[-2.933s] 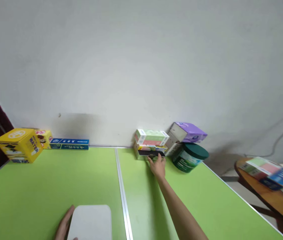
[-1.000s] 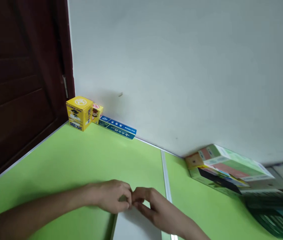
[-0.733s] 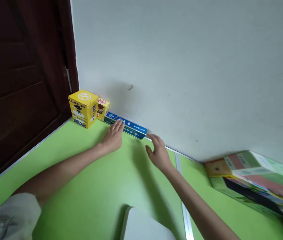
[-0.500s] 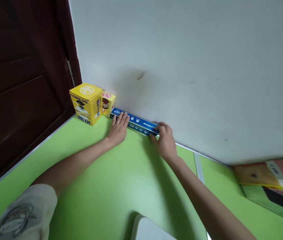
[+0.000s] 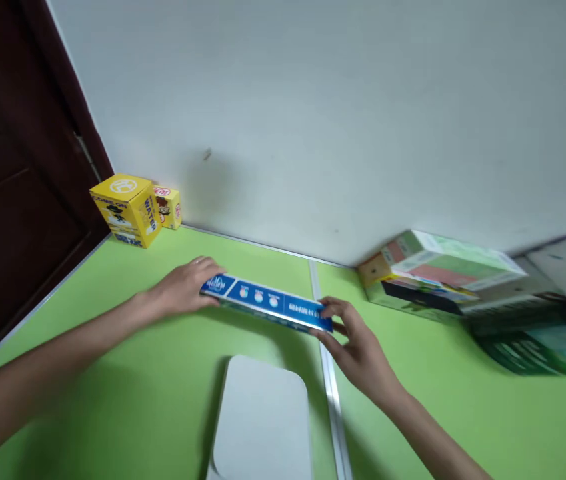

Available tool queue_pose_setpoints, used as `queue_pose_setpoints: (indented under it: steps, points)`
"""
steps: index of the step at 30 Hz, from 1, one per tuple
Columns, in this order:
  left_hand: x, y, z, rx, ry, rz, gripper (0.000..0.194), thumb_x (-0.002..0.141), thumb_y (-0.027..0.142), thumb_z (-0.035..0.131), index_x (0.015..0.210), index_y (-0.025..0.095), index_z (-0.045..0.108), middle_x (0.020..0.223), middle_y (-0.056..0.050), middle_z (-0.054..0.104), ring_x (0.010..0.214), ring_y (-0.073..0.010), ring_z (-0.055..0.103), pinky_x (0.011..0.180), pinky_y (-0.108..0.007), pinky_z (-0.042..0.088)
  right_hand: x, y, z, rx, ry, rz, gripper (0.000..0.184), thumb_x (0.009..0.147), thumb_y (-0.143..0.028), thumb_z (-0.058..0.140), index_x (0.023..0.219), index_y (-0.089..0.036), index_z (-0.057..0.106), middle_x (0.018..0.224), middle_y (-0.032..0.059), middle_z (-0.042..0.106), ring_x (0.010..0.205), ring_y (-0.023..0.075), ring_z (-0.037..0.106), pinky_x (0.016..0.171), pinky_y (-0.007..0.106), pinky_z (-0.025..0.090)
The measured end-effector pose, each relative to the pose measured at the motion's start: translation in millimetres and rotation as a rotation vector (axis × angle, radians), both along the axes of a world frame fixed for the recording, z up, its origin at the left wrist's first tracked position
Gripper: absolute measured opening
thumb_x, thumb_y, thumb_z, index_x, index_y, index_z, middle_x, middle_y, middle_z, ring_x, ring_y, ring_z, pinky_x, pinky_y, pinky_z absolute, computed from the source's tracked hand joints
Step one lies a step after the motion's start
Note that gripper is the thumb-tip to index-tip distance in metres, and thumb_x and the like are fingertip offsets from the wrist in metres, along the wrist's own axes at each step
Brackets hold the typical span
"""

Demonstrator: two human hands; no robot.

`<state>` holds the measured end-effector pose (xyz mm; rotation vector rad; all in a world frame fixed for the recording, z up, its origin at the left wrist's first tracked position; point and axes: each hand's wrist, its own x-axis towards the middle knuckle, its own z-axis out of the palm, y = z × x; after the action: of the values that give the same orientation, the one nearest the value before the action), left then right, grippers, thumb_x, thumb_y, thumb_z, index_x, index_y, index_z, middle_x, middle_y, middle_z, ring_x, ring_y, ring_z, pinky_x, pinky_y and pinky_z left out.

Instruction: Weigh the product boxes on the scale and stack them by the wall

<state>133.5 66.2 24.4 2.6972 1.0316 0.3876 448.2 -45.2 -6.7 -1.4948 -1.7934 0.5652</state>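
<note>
A long, narrow blue carton (image 5: 267,303), printed with white lettering and looking like a toothpaste box, is held crosswise above the green table. At its left end my left hand (image 5: 190,285) grips it, fingers behind and thumb in front. My right hand (image 5: 350,340) pinches the right end between thumb and fingers. Below the carton, nearer to me, lies a white rounded flat object (image 5: 265,413); its near end is cut off by the frame.
A yellow box (image 5: 130,212) and a smaller yellow box (image 5: 169,207) stand by the wall at the table's left corner, near a dark door (image 5: 23,167). Several cartons (image 5: 427,273) lie along the wall at right. A metal strip (image 5: 333,393) crosses the green tabletop (image 5: 113,373).
The blue carton has come off its place against the wall, toward me, now with both hands gripping its ends. My view has swung right, showing more cartons and the white object.
</note>
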Motion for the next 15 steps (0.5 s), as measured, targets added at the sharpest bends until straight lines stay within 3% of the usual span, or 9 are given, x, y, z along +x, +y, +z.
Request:
queue_pose_setpoints:
  steps: [3, 5, 8, 11, 13, 15]
  points:
    - [-3.2, -65.7, 11.9, -0.143, -0.075, 0.030, 0.053, 0.072, 0.031, 0.073, 0.120, 0.020, 0.055, 0.115, -0.006, 0.061, 0.108, -0.0240, 0.057, 0.092, -0.037, 0.049, 6.2, -64.5, 12.5, -0.049, 0.065, -0.011, 0.016, 0.086, -0.035, 0.056, 0.099, -0.029, 0.049, 0.115, 0.0087, 0.054, 0.105, 0.0245, 0.057, 0.079, 0.038, 0.057]
    - [-8.4, -102.0, 6.6, -0.249, -0.090, 0.083, 0.048, 0.073, 0.032, 0.072, 0.118, 0.025, 0.057, 0.115, -0.006, 0.062, 0.108, -0.0267, 0.057, 0.092, -0.040, 0.050, 3.1, -97.4, 12.1, -0.085, 0.106, -0.021, 0.015, 0.086, -0.032, 0.057, 0.100, -0.029, 0.052, 0.116, 0.0090, 0.055, 0.106, 0.0251, 0.057, 0.080, 0.039, 0.057]
    - [-19.0, -137.1, -18.1, -0.384, -0.126, 0.217, 0.049, 0.075, 0.035, 0.066, 0.122, 0.029, 0.056, 0.123, -0.008, 0.059, 0.114, -0.0312, 0.055, 0.095, -0.045, 0.049, -6.8, -128.7, 3.7, -0.127, 0.199, -0.033, 0.028, 0.086, -0.028, 0.056, 0.113, -0.030, 0.051, 0.125, 0.0095, 0.053, 0.116, 0.0260, 0.053, 0.089, 0.042, 0.054]
    - [-28.4, -156.4, -45.3, -0.463, -0.295, 0.450, 0.090, 0.071, 0.045, 0.068, 0.146, 0.033, 0.020, 0.143, -0.010, 0.042, 0.120, -0.0341, 0.052, 0.099, -0.051, 0.046, -16.7, -146.0, -9.1, -0.124, 0.379, -0.114, 0.052, 0.084, -0.026, 0.058, 0.132, -0.030, 0.039, 0.136, 0.0095, 0.044, 0.124, 0.0260, 0.047, 0.095, 0.043, 0.049]
    - [-31.9, -167.5, -58.2, -0.530, -0.455, 0.596, 0.101, 0.071, 0.055, 0.064, 0.149, 0.031, 0.005, 0.147, -0.012, 0.035, 0.122, -0.0365, 0.050, 0.101, -0.055, 0.043, -24.7, -154.0, -21.2, -0.132, 0.522, -0.237, 0.048, 0.085, -0.025, 0.054, 0.131, -0.028, 0.041, 0.130, 0.0102, 0.049, 0.113, 0.0245, 0.055, 0.088, 0.041, 0.052]
    - [-32.8, -179.2, -67.7, -0.617, -0.562, 0.701, 0.093, 0.074, 0.063, 0.056, 0.148, 0.028, 0.012, 0.141, -0.013, 0.044, 0.118, -0.0366, 0.053, 0.102, -0.056, 0.041, -35.1, -159.2, -35.7, -0.142, 0.590, -0.330, 0.039, 0.084, -0.018, 0.049, 0.122, -0.024, 0.049, 0.110, 0.0088, 0.059, 0.094, 0.0220, 0.061, 0.078, 0.038, 0.053]
